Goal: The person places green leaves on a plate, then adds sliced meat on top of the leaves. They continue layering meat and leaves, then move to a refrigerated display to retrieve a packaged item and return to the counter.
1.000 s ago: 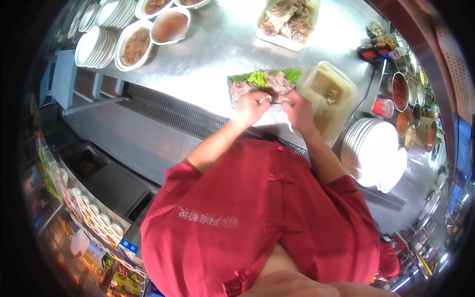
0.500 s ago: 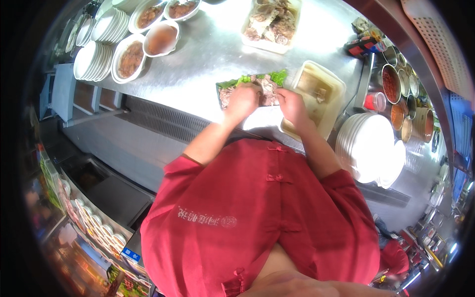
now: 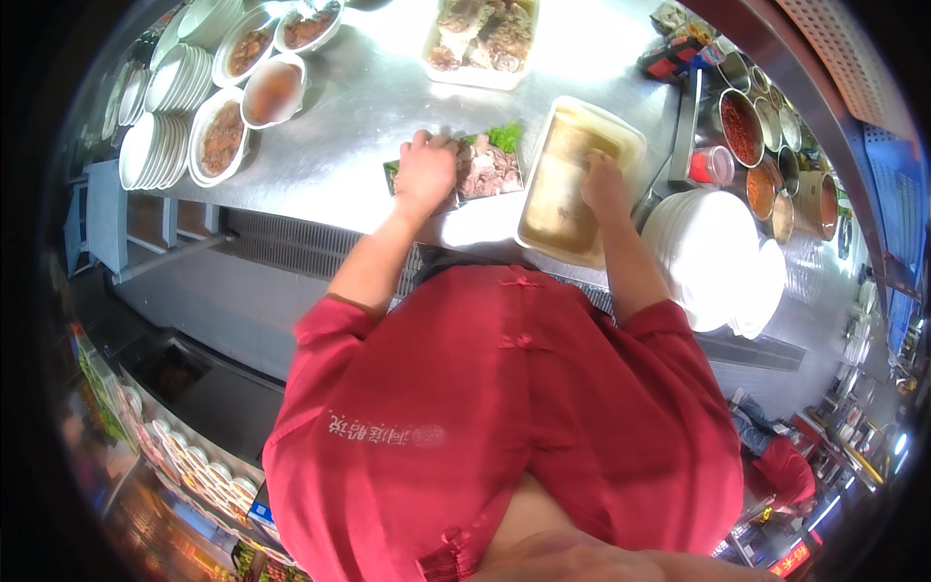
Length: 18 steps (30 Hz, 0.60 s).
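Note:
A dark-edged dish (image 3: 456, 201) on the steel counter carries pale pinkish meat pieces (image 3: 490, 170). Green leaves (image 3: 505, 136) show along its far side. My left hand (image 3: 427, 173) lies over the left part of the dish, fingers curled down onto the meat; what is under them is hidden. Right of the dish stands a cream rectangular tub (image 3: 546, 221) with brownish residue or liquid on its bottom. Inside the tub's right half is my right hand (image 3: 605, 184), fingers drawn together; anything between them is too small to make out.
A second tub (image 3: 475, 76) of large meat pieces stands at the back. Bowls of reddish-brown food (image 3: 221, 138) and stacked plates (image 3: 155, 150) line the left. White plates (image 3: 700, 257) are piled close right of my right forearm, with seasoning pots (image 3: 741, 128) beyond.
My right hand has left the meat on the dish and gone right into the cream tub. My left hand remains at the dish's left part. The whole view has shifted slightly.

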Each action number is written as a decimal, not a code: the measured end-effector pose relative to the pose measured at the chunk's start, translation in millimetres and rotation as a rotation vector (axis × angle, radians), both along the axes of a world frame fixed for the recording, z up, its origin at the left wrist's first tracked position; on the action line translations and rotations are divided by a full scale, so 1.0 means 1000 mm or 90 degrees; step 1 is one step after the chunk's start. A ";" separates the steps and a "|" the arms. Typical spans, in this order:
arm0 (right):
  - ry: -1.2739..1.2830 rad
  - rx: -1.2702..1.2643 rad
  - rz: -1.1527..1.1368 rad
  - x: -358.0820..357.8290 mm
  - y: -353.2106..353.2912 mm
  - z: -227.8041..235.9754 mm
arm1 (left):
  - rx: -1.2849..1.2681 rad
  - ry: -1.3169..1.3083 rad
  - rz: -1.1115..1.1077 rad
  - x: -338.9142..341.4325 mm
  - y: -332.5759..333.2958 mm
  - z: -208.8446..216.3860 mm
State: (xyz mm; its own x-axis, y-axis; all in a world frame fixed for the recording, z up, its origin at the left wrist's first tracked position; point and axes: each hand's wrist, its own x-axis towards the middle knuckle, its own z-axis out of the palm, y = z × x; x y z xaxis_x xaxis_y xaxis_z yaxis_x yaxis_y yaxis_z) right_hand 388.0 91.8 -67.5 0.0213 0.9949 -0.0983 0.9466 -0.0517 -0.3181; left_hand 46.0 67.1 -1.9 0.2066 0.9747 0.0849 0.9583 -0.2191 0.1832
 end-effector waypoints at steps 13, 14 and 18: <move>0.693 -0.147 -0.201 0.008 -0.017 0.006 | -0.039 -0.207 0.005 0.019 -0.021 0.029; 0.859 -0.233 -0.237 0.009 -0.016 0.013 | -0.095 -0.311 0.030 0.021 -0.023 0.032; 1.166 -0.476 -0.223 0.008 -0.022 0.052 | -0.432 -0.804 0.016 0.056 -0.026 0.033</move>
